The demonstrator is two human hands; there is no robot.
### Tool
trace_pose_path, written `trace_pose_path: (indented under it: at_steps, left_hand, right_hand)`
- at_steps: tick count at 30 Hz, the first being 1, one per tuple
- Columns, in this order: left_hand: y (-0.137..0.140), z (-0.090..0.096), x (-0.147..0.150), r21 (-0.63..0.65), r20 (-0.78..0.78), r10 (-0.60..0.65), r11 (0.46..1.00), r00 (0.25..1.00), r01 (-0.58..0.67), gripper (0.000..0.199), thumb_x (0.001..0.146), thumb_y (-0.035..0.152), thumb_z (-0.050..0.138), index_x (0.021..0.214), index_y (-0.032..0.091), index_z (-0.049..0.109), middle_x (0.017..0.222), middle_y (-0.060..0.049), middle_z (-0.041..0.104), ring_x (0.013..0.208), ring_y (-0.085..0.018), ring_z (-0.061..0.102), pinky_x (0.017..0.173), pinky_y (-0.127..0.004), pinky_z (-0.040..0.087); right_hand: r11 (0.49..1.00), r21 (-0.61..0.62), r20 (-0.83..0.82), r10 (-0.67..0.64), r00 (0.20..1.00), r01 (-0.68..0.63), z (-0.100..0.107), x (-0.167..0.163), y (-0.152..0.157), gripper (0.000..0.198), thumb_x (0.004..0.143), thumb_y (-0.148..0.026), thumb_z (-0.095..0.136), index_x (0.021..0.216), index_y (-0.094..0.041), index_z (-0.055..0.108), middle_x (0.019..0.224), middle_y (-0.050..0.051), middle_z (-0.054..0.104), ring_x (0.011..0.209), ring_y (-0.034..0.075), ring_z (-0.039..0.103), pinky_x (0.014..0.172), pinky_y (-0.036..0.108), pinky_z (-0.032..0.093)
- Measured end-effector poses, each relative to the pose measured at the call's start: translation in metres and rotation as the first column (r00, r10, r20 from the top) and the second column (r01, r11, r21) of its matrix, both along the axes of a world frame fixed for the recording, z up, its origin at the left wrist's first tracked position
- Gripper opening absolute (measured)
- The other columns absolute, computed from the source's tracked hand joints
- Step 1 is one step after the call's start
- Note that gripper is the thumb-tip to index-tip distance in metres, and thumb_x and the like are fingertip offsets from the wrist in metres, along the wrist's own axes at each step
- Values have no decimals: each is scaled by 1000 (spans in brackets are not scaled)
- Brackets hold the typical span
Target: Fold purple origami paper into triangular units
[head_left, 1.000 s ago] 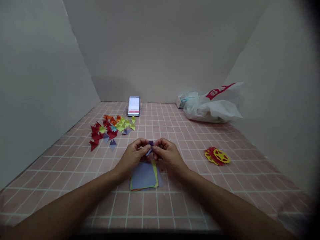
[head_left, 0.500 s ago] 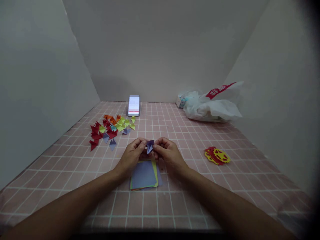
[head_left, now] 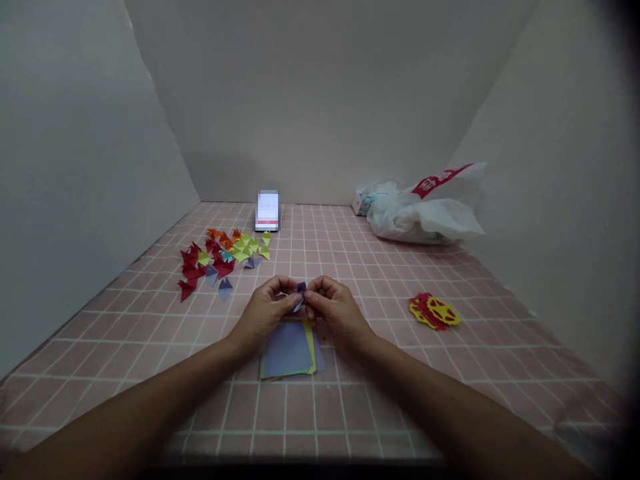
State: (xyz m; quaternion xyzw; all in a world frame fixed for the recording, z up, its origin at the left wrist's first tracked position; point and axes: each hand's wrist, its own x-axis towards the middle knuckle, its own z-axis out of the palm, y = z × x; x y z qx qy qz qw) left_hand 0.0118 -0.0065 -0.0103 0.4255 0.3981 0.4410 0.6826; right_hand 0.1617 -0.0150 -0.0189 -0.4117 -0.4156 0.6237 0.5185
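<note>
Being pinched between the fingers (head_left: 287, 304) of the left hand (head_left: 261, 311) and of the right hand (head_left: 343, 312), a small purple paper piece (head_left: 301, 287) is held just past the far edge of a pile of flat paper sheets (head_left: 286, 351). It is pressed from both sides, so most of it is hidden, and how many folds have been made cannot be told. Some folding seems to be done, as it looks much smaller than a flat sheet, but it has not yet been put down. In the pile, a purple sheet is seen on top, with yellow and orange edges peeking out, so some paper looks to be left unfolded. Farther off, to the left, lots of pointy folded papers (head_left: 193, 272) are spread out on the pink checked worktop (head_left: 385, 280). Red, orange, yellow, purple and a bit of blue can be seen there, and these look finished. Behind them, a lit phone (head_left: 267, 211) is propped up. On the right, red and yellow cut-out shapes (head_left: 443, 311) are piled together, not being touched. At the back, a box (head_left: 359, 204) is partly covered by a white plastic bag (head_left: 425, 225).
</note>
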Motion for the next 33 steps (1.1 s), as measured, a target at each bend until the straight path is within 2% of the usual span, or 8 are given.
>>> trace_pose_path:
  at_steps: [8, 11, 16, 19, 23, 28, 33]
  left_hand:
    - [3, 2, -2, -28, -45, 23, 999, 999, -24, 40, 61, 26, 84, 90, 15, 59, 68, 5, 63, 58, -8, 60, 60, -22, 49]
    - [3, 3, -2, -35, -46, 1, 999, 999, -2, 38, 61, 24, 83, 88, 14, 59, 65, 5, 62, 54, -7, 57, 56, -20, 46]
    - [4, 6, -2, -48, -63, -39, 998, 997, 36, 32, 62, 23, 81, 85, 14, 62, 69, 4, 62, 52, -6, 55, 55, -21, 43]
    - [4, 8, -3, -49, -89, -83, 996, 993, 79, 29, 62, 22, 80, 84, 14, 63, 72, 3, 62, 53, -6, 54, 56, -22, 43]
    - [4, 9, -2, 13, -131, -86, 996, 988, 88, 27, 65, 27, 80, 82, 15, 62, 70, 4, 59, 53, -7, 51, 56, -23, 41]
    - [4, 5, -2, 95, -182, -71, 991, 981, 89, 27, 76, 41, 74, 80, 16, 63, 63, 4, 55, 55, -9, 50, 56, -23, 40]
    - [4, 0, -3, 105, -191, -63, 991, 980, 84, 32, 83, 48, 67, 78, 17, 62, 61, 3, 55, 58, -11, 51, 60, -23, 42]
  right_hand:
    - [999, 50, 75, 10, 997, -14, -5, 0, 3, 25, 75, -36, 73, 76, -21, 53, 56, -7, 52, 47, 9, 47, 46, 22, 34]
    - [990, 144, 119, -10, 993, -8, -5, 1, 3, 19, 77, -33, 71, 80, -21, 56, 63, -6, 52, 50, 9, 46, 48, 23, 36]
    - [960, 281, 297, -85, 951, -2, -4, 4, 3, 9, 82, -28, 66, 78, -22, 60, 67, -3, 53, 58, 12, 47, 54, 26, 38]
    - [956, 294, 341, -111, 933, 7, -4, 6, 3, 11, 82, -26, 65, 74, -22, 57, 66, -3, 53, 59, 13, 47, 55, 27, 38]
    - [956, 292, 353, -121, 928, 14, -5, 6, 4, 13, 82, -27, 64, 73, -22, 57, 65, -3, 53, 59, 14, 48, 55, 27, 38]
    - [960, 280, 323, -117, 939, 23, -9, 6, 5, 16, 83, -30, 66, 73, -22, 56, 64, -3, 52, 59, 14, 48, 55, 27, 37]
    - [960, 278, 319, -114, 941, 22, -10, 5, 5, 16, 83, -29, 65, 73, -22, 55, 63, -3, 51, 57, 14, 47, 54, 27, 37]
